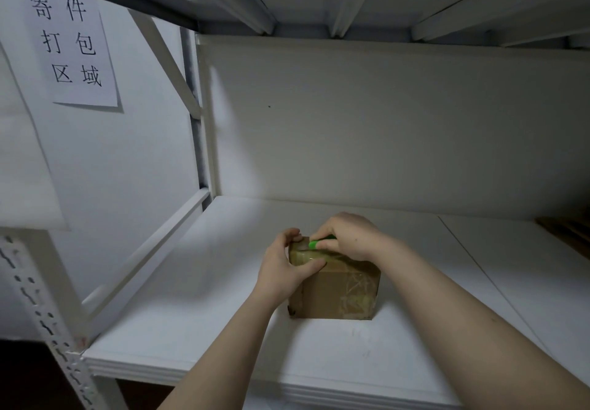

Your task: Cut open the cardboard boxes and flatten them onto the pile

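Cutting step on 1 box (338, 288), sitting on the white shelf (198, 282): left hand (284, 269) grips its top left corner, right hand (346, 237) pinches a green cutter (319, 243) at the top tape seam; next, probably a steady draw along it.

Brown cardboard box (338, 291) with yellowish glossy tape, bright green cutter (319, 243) handle, white shelf board (191, 314), white metal rack frame (48, 314) with dark slots, white paper sign (73, 48) with black characters

Paper sign (75, 48): "寄件 打包 区域"
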